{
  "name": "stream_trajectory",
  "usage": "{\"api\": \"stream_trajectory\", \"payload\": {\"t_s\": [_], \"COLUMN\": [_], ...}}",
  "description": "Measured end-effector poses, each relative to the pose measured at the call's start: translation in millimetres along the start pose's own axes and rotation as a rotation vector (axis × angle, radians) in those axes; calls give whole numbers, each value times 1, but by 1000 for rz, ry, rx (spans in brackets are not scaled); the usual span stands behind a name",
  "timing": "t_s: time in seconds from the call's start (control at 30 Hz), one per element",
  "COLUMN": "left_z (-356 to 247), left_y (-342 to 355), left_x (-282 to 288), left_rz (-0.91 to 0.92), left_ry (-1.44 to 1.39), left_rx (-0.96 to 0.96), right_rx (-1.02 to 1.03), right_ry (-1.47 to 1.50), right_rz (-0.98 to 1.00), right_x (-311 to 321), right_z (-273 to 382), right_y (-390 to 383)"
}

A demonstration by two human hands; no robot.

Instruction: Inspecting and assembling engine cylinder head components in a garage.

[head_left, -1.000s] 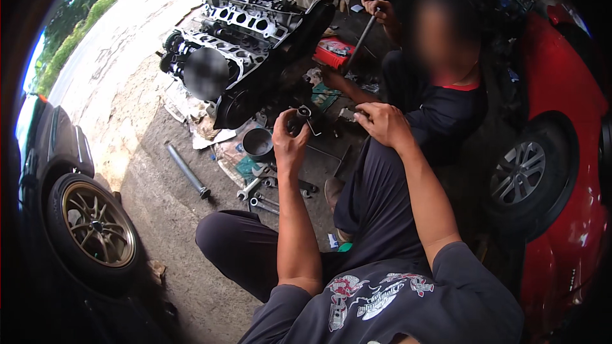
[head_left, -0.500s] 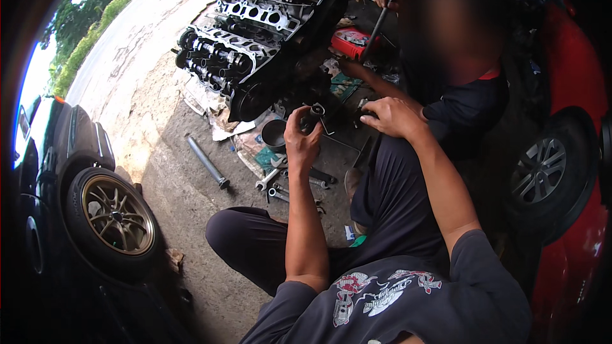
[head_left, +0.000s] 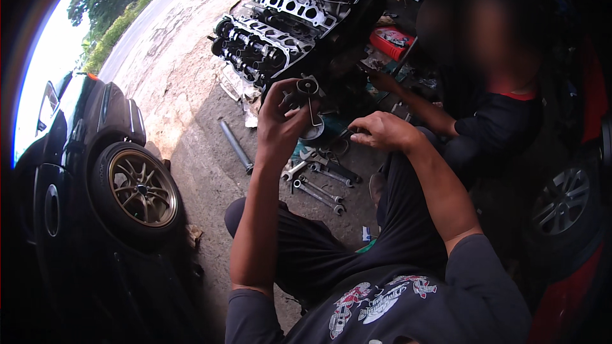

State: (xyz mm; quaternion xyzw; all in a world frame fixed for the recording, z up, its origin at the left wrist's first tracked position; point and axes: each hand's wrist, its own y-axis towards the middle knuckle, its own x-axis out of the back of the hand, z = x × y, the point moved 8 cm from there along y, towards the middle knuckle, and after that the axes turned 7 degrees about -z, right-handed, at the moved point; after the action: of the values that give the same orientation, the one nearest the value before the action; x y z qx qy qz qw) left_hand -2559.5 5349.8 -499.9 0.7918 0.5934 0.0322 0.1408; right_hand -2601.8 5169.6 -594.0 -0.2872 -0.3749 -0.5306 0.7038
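My left hand [head_left: 280,121] is raised in front of the engine, its fingers closed round a small round metal engine part [head_left: 307,85]. A thin bent metal rod [head_left: 312,113] hangs at the part's near side. Lower and to the right, over my raised knee, my right hand [head_left: 387,131] is closed in a pinch; a small dark thing shows at its fingertips, too unclear to name. Beneath and between the hands lie an adjustable wrench [head_left: 315,155] and several combination wrenches [head_left: 322,192] on the ground. A round metal cup-like part [head_left: 312,132] is partly hidden behind my left hand.
An opened engine [head_left: 280,32] with bared camshafts stands ahead. A metal tube [head_left: 236,146] lies left of the wrenches. A co-worker [head_left: 503,114] sits close at the right, by a red container [head_left: 391,43]. A dark car's wheel [head_left: 141,188] is at the left, a red car at the right.
My view has shifted, with the scene sliding rightward. My left hand has risen and turned the round part's face toward me. My right hand has dropped lower. The co-worker's raised hand no longer shows.
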Motion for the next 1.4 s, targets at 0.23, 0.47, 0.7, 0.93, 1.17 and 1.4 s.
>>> {"api": "stream_trajectory", "payload": {"t_s": [0.23,0.47,0.7,0.93,1.17,1.4], "left_z": [21,60,54,50,43,27], "left_y": [4,-3,-4,-6,-11,-9], "left_x": [31,50,54,55,56,52], "left_rz": [-213,-345,-345,-395,-396,-399], "left_ry": [-241,-337,-291,-262,-270,-291], "left_rx": [111,305,257,217,187,147], "right_rx": [-57,-122,-140,-140,-156,-172], "right_ry": [-34,-8,18,2,-20,-41], "right_rz": [24,-8,10,14,-13,-67], "right_x": [-7,0,-1,3,8,14], "right_z": [-5,-20,-16,-12,-13,-21], "right_y": [2,4,5,-1,-13,-20]}}
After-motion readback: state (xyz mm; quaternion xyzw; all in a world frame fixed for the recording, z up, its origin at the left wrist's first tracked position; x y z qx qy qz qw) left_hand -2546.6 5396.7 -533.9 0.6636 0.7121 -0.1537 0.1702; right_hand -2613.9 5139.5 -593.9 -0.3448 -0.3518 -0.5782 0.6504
